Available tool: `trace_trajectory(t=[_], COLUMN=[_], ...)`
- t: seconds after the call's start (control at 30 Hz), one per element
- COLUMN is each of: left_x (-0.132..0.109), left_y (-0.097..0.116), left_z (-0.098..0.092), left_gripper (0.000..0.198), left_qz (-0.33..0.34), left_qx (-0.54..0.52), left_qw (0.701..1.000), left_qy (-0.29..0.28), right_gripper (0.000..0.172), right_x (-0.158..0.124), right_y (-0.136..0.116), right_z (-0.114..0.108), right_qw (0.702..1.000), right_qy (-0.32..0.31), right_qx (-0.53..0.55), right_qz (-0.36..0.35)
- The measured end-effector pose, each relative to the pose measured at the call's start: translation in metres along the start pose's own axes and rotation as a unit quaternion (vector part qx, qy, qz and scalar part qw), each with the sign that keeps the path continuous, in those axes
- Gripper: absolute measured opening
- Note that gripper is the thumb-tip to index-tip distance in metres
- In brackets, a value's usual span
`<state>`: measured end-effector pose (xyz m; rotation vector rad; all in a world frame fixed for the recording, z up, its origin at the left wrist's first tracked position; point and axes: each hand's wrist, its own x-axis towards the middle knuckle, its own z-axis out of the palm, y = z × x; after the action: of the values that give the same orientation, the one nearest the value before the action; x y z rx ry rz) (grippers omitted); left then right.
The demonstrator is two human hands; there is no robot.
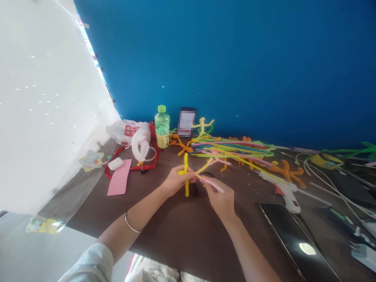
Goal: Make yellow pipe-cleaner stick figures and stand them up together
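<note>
My left hand (175, 181) pinches a yellow pipe-cleaner figure (186, 159) above the middle of the table. One yellow limb slants up to the right, with pale pink turns showing along it. A pink pipe cleaner (215, 185) runs from the base of that limb down toward my right hand (222, 199), whose fingers are closed on it. The fingertips of both hands are nearly touching. Behind them, a bundle of colourful pipe cleaners (235, 149) lies on the table, and a pale yellow pipe-cleaner figure (202, 126) stands near the wall.
A green-capped bottle (162, 127), plastic bag (126, 133), pink paper (120, 182) and white case (116, 163) are at the left. Toward the right lie a glue gun (289, 196), a large phone (293, 235), orange pipe-cleaner figures (286, 172) and white cables (326, 180). A blue wall (229, 58) rises behind.
</note>
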<state>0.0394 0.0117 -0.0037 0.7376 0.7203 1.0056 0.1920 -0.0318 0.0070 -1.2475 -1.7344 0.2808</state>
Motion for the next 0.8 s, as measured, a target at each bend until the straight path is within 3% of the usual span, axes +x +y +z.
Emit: trace_trajectory(t=[0.17, 0.33, 0.4, 0.5, 0.6, 0.7, 0.8], left_x=[0.0, -0.004, -0.006, -0.007, -0.004, -0.002, -0.001], left_y=[-0.001, 0.005, 0.006, 0.003, 0.0, 0.0, 0.002], left_z=[-0.002, -0.001, 0.0, 0.002, 0.001, 0.001, 0.001], left_gripper=[0.03, 0.024, 0.023, 0.027, 0.03, 0.031, 0.03], left_qz=[0.087, 0.162, 0.171, 0.137, 0.088, 0.054, 0.034], left_qx=[0.087, 0.233, 0.262, 0.223, 0.124, 0.062, 0.037], left_qw=[0.992, 0.959, 0.95, 0.965, 0.987, 0.995, 0.997], left_qy=[0.018, 0.013, 0.01, 0.028, 0.049, 0.057, 0.066], right_gripper=[0.028, 0.036, 0.037, 0.032, 0.024, 0.019, 0.018], right_x=[0.006, 0.006, 0.004, 0.0, -0.002, -0.003, -0.003], right_y=[-0.003, 0.002, 0.003, 0.003, 0.004, 0.007, 0.01], right_z=[0.004, 0.008, 0.009, 0.01, 0.01, 0.008, 0.004], right_qw=[0.973, 0.915, 0.915, 0.955, 0.991, 0.983, 0.954], right_qy=[-0.018, -0.019, -0.018, 0.02, 0.058, 0.037, 0.016], right_qx=[0.097, 0.233, 0.214, 0.094, -0.051, -0.164, -0.256], right_qz=[0.207, 0.328, 0.342, 0.28, 0.109, -0.074, -0.158])
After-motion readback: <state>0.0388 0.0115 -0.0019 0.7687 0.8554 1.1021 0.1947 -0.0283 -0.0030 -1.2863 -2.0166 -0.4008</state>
